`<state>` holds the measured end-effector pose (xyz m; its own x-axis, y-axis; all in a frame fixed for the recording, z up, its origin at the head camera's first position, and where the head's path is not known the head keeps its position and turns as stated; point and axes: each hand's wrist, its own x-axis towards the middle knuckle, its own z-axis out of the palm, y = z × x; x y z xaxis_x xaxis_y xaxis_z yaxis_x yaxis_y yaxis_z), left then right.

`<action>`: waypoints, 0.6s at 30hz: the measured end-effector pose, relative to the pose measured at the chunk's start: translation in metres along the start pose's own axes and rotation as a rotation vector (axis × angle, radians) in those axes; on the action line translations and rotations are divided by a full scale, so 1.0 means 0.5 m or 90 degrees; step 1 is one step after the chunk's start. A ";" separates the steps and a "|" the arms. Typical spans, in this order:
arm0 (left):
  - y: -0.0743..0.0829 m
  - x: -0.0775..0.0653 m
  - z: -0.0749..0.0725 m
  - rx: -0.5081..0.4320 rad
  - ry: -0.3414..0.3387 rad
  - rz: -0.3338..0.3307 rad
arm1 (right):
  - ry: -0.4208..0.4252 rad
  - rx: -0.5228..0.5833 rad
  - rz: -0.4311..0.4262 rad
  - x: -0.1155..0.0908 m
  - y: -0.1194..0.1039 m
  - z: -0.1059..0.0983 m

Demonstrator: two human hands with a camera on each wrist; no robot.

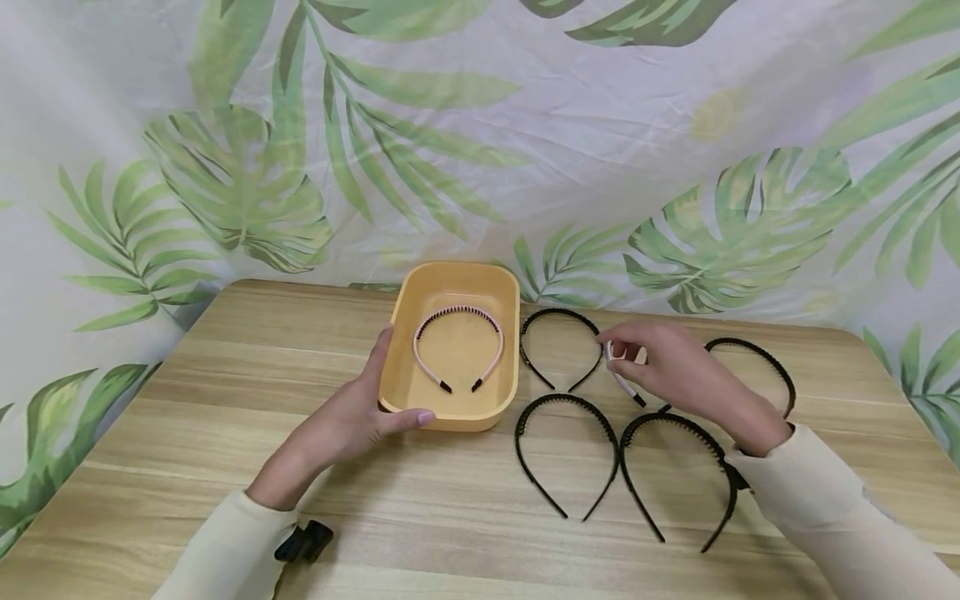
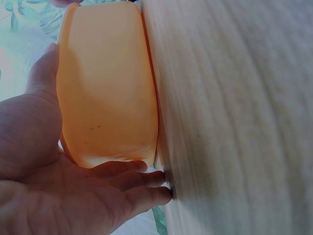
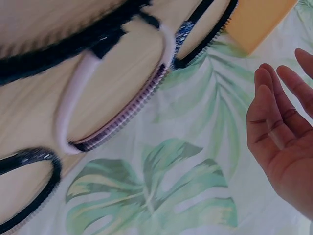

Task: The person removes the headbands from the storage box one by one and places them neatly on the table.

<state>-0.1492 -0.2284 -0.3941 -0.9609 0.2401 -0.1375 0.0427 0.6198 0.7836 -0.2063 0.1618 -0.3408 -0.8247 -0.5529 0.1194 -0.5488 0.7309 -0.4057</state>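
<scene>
A yellow plastic box point(image 1: 450, 417) stands toward the back of the table with a pink headband point(image 1: 459, 309) lying inside it. My left hand point(image 1: 356, 417) grips the box's near left corner, thumb along the front and fingers at the left side. In the left wrist view, those fingers point(image 2: 142, 193) bend around the box's end. Over a second pink headband point(image 1: 627, 388) hovers my right hand point(image 1: 671, 367), covering much of it in the head view. The right wrist view shows the right hand's fingers apart from that pink headband point(image 3: 115, 134), holding nothing.
Several black headbands lie around the second pink one: one at the back point(image 1: 558, 312), two in front, left point(image 1: 566, 398) and right point(image 1: 675, 419), and another at right point(image 1: 757, 348). A leaf-print cloth point(image 1: 450, 167) hangs behind the wooden table point(image 1: 247, 358).
</scene>
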 end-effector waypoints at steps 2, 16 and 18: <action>0.000 0.000 0.000 -0.002 0.001 0.001 | 0.002 0.001 -0.004 0.010 -0.009 0.003; 0.001 0.000 0.001 -0.007 -0.001 0.002 | -0.009 0.013 0.023 0.075 -0.051 0.029; 0.001 0.000 0.000 -0.010 -0.002 0.000 | -0.007 0.024 0.024 0.087 -0.056 0.032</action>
<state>-0.1491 -0.2279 -0.3938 -0.9599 0.2434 -0.1393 0.0390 0.6078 0.7931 -0.2248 0.1108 -0.3390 -0.8428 -0.5300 0.0934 -0.5119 0.7360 -0.4430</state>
